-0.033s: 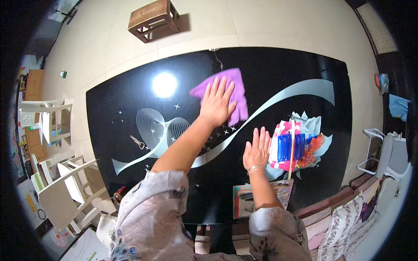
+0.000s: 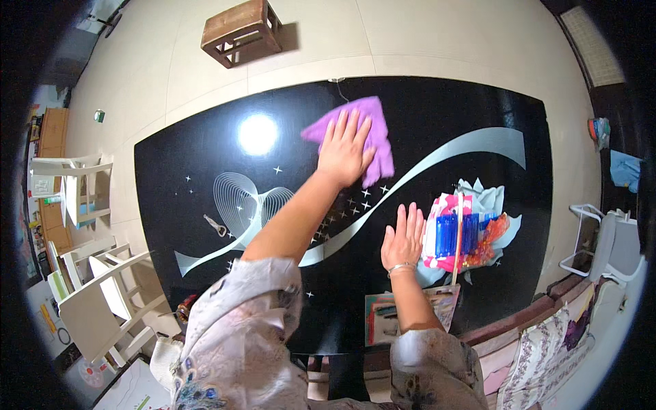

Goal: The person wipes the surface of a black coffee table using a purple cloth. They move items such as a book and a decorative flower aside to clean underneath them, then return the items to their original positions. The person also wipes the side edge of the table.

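My left hand [image 2: 344, 149] lies flat with its fingers spread on a purple cloth [image 2: 374, 140], pressing it against the glossy black tabletop [image 2: 437, 109]. The cloth is crumpled, with a pointed corner toward the left and its edges showing past my fingers. My right hand [image 2: 402, 239] rests palm down on the table, fingers extended and holding nothing. Just right of it is a pile: a pink-and-white package [image 2: 437, 257], a clear blue ridged item [image 2: 447, 234], an orange shiny wrapper [image 2: 497, 231] and pale blue crumpled sheets [image 2: 488, 198]. A thin light stick [image 2: 458, 242] lies across the pile.
A flat pouch or folder [image 2: 383, 328] lies under my right forearm. A small metal tool [image 2: 216, 225] sits on the table's left part. White chairs [image 2: 102, 301] stand at left, a wooden stool [image 2: 240, 31] beyond the far edge, and a cloth-covered bench [image 2: 540, 342] at near right.
My left hand and the purple cloth have slid slightly farther away and a little to the right. The right hand has stayed nearly in place.
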Motion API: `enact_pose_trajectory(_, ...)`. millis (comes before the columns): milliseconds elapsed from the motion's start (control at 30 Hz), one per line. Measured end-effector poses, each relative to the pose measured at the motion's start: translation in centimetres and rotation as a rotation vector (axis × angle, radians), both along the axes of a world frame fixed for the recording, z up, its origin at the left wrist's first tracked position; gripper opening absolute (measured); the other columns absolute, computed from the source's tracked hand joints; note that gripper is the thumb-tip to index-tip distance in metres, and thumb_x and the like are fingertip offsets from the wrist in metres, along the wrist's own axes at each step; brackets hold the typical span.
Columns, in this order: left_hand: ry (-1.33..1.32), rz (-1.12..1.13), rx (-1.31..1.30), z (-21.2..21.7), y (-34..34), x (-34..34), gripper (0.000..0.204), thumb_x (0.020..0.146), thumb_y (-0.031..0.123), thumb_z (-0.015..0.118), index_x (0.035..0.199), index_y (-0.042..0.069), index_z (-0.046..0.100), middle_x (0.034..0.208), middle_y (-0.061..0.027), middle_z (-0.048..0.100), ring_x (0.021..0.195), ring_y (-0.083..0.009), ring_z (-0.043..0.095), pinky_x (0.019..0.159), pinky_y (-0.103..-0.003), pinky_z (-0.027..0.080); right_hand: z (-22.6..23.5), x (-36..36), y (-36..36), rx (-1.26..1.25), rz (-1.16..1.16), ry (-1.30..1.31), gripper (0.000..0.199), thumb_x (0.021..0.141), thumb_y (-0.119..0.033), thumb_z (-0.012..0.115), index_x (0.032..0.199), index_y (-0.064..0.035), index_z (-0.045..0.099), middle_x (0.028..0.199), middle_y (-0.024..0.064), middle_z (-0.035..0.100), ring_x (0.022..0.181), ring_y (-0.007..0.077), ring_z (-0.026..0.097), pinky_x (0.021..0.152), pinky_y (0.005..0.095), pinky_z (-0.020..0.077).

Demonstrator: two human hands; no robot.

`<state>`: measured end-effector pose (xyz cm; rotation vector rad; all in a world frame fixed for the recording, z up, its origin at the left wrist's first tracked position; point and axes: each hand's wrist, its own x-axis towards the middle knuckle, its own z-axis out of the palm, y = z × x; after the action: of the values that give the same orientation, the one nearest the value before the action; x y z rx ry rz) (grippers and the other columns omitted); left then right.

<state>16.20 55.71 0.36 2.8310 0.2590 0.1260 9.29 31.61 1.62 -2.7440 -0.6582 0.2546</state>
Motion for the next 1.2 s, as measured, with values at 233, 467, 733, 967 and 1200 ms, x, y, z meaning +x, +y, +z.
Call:
enact_pose_trajectory(233,0.115,0.158,0.030,-0.6,4.0,10.9,0.065,0.094,0.046,0.041,0.148,0.012,0.030,0.155,-0.0158,0.023,0.145,-0.0334,0.017,0.116,-0.049,0.014,-0.2,-0.1,0.0,0.027,0.015,-0.048,0.062,0.087,-0.025,0.060,0.143,-0.0067,0.039,0.150,0.0206,0.032,0.136,0.0421,0.030,0.114,0.0491,0.0232)
enact_pose_trajectory(467,0.057,-0.204,0.059,-0.8,2.6,1.7,0.061,0.093,0.044,0.043,0.145,0.013,0.037,0.153,-0.0156,0.029,0.143,-0.0331,0.023,0.117,-0.049,0.016,-0.3,0.5,-0.7,-0.042,-0.013,-0.055,0.061,0.089,-0.029,0.055,0.143,-0.0065,0.038,0.151,0.0201,0.030,0.138,0.0406,0.028,0.115,0.0504,0.0190)
enact_pose_trajectory(733,0.177,0.287,0.181,-0.7,10.9,1.8,0.062,0.094,0.040,0.041,0.149,0.013,0.030,0.155,-0.0166,0.024,0.144,-0.0360,0.018,0.116,-0.051,0.014,-0.3,-0.1,0.0,-0.022,0.004,-0.050,0.064,0.088,-0.030,0.057,0.144,-0.0077,0.037,0.151,0.0189,0.031,0.139,0.0397,0.027,0.115,0.0498,0.0185)
enact_pose_trajectory(967,0.155,-0.190,0.149,-0.2,5.9,3.2,0.066,0.093,0.050,0.042,0.150,0.018,0.029,0.156,-0.0135,0.022,0.145,-0.0325,0.016,0.116,-0.049,0.015,-0.3,0.2,-0.3,-0.049,0.002,-0.088,0.063,0.087,-0.030,0.057,0.143,-0.0075,0.038,0.151,0.0201,0.030,0.138,0.0394,0.027,0.115,0.0499,0.0179)
enact_pose_trajectory(1200,0.107,0.119,0.085,0.5,6.4,-6.4,0.063,0.094,0.040,0.045,0.149,0.013,0.029,0.155,-0.0166,0.023,0.144,-0.0363,0.017,0.115,-0.053,0.015,-0.6,0.2,0.3,-0.036,0.028,-0.112,0.063,0.089,-0.031,0.057,0.144,-0.0077,0.036,0.151,0.0179,0.029,0.137,0.0385,0.028,0.115,0.0492,0.0188)
